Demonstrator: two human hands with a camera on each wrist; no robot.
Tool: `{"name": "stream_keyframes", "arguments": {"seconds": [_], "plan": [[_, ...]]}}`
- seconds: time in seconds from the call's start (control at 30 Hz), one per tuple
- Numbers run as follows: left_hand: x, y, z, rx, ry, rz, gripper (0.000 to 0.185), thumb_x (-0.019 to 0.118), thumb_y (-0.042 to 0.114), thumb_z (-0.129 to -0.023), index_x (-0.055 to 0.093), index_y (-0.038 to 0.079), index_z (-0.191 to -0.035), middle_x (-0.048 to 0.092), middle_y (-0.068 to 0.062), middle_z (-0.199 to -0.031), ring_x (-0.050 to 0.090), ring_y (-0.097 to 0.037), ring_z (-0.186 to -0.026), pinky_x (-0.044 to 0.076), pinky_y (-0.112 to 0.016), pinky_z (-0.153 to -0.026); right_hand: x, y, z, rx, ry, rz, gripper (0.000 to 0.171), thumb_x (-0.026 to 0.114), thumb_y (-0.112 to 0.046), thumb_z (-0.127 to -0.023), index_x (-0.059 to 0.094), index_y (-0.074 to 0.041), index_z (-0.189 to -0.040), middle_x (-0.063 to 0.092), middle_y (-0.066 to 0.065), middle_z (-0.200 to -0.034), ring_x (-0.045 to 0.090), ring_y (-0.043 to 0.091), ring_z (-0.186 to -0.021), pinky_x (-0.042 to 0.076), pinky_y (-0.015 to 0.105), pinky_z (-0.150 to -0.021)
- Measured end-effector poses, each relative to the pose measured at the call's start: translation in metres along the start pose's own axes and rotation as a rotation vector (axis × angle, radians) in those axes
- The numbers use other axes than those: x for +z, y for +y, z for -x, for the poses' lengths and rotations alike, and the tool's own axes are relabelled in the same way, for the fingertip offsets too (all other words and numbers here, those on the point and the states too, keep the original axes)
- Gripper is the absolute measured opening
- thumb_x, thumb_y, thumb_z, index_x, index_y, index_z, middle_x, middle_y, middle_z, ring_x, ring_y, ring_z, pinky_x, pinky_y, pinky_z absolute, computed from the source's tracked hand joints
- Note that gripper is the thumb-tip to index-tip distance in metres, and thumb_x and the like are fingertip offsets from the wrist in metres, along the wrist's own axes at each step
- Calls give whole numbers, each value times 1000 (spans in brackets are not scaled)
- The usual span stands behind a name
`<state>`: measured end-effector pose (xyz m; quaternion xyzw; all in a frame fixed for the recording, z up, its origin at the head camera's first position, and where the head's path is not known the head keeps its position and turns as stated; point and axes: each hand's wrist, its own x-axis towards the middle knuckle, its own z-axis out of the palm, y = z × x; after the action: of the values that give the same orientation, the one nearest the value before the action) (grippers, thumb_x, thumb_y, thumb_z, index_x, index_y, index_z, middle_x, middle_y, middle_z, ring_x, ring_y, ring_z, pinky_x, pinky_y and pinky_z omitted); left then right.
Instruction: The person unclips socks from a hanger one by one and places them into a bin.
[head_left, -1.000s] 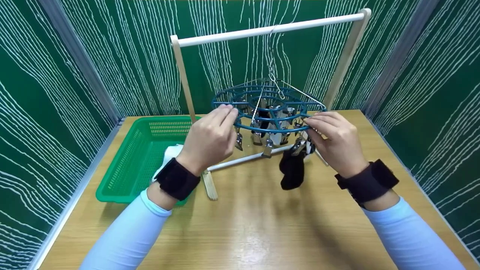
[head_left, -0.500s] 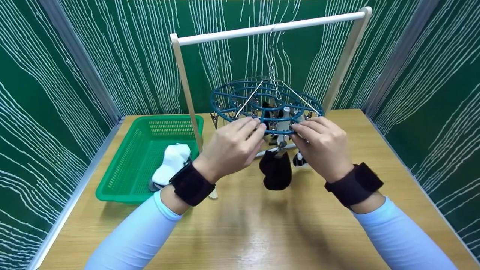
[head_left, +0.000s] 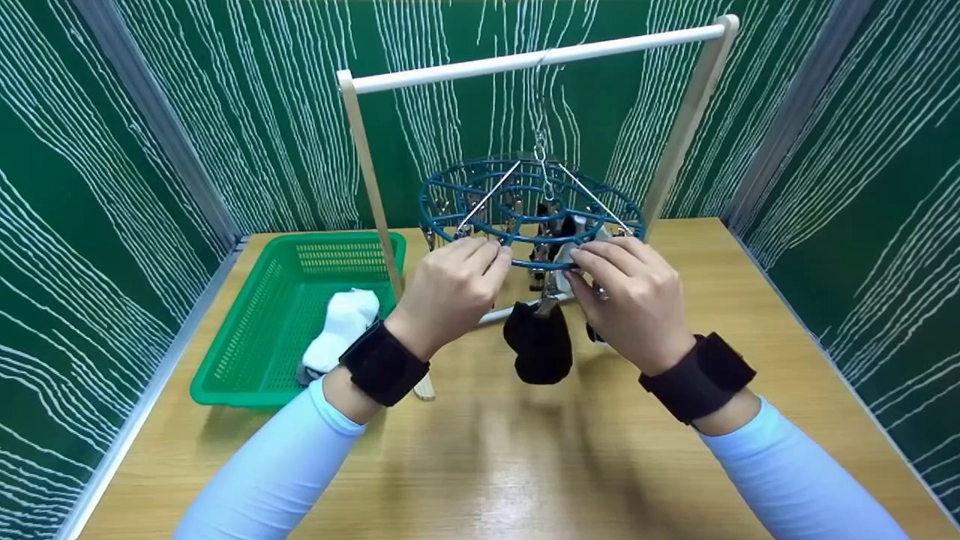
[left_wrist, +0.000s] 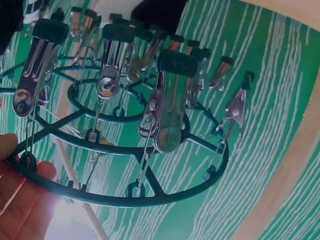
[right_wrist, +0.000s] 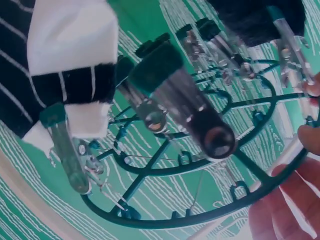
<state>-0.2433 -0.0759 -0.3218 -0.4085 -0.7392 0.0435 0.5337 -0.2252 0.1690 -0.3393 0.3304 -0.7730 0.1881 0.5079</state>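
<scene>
A round blue-green clip hanger (head_left: 531,240) with metal clips hangs by a chain and hook. My left hand (head_left: 456,289) holds its near rim left of centre. The left wrist view shows thumb and fingers on either side of the rim. With my right hand (head_left: 628,294) I pinch the rim farther right, the thumb (right_wrist: 311,139) and fingers gripping it. A black sock (head_left: 540,345) dangles from a clip between my hands. In the right wrist view, a white sock with a black band (right_wrist: 75,50) hangs among the clips (right_wrist: 185,105). Other hung items are partly hidden.
The hanger's hook sits on the white bar (head_left: 465,69) of a wooden stand (head_left: 361,150). A green basket (head_left: 225,337) stands left on the table (head_left: 480,465), with a white and grey sock (head_left: 341,330) inside. Green walls with white streaks surround it.
The hanger's near side has turned leftward, carrying the black sock left. My left hand has moved right along the rim; my right hand has shifted left, so the hands are closer together.
</scene>
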Motion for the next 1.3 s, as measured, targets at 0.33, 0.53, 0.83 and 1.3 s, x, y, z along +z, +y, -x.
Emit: {"name": "stream_keyframes", "arguments": {"seconds": [0.33,0.53,0.83,1.3], "plan": [[1,-7,4,-11,-49,-26,10,79,1,-94,82,2,-103,82,-9,-99,80,-20,-95,66,-30,-92,2,-11,12,-25,-72,-77,19,85,-9,-90,80,6,-100,79,19,-87,73,33,-74,65,46,-65],[0,-9,5,-19,-60,-22,10,78,2,-96,81,1,-105,82,-9,-100,80,-21,-97,65,-30,-94,10,-14,19,65,-191,-127,34,87,-17,-92,77,10,-112,81,23,-97,79,35,-83,67,48,-72],[3,-11,8,-39,-64,18,14,79,1,-94,80,-1,-107,82,-12,-103,80,-24,-102,65,-33,-97,21,-12,16,269,-345,-311,34,82,-16,-99,76,8,-122,82,20,-111,81,33,-98,66,51,-88],[7,-9,16,-93,-44,68,15,80,1,-94,80,-2,-109,82,-14,-106,80,-26,-105,64,-36,-99,32,-8,14,330,-360,-353,20,84,-12,-96,81,6,-104,83,19,-103,81,31,-90,68,45,-76]]}}
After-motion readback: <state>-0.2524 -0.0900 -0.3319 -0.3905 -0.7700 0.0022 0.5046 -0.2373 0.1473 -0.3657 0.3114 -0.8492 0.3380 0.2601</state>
